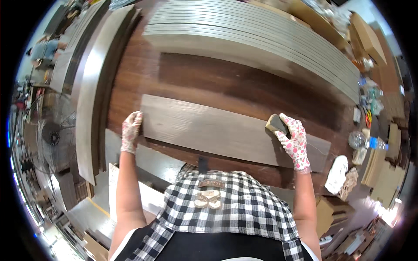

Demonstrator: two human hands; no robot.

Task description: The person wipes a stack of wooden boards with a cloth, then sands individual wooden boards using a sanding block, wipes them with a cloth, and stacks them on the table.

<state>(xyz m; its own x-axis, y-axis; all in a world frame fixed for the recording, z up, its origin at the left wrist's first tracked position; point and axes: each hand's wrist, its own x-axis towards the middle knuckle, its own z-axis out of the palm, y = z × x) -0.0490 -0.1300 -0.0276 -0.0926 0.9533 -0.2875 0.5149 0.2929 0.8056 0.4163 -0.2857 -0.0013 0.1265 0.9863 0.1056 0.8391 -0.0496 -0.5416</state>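
A long grey-brown wooden plank (pixel 204 126) lies flat in front of me, sloping down slightly to the right. My right hand (pixel 296 141), in a floral-patterned glove, is closed around a sanding sponge (pixel 277 125) with a dark face and tan sides. It holds the sponge on the right part of the plank. At the plank's left end is my left hand (pixel 132 130), in a matching glove, its fingers bent against the end edge. The undersides of those fingers are hidden.
A tall stack of similar planks (pixel 252 48) stands along the far side of the dark brown table (pixel 130 78). More planks (pixel 93 87) lie at the left, beside a fan (pixel 51 132). At right are a plastic bottle (pixel 377 143) and a white cloth (pixel 336 174). Another person (pixel 45 50) is far left.
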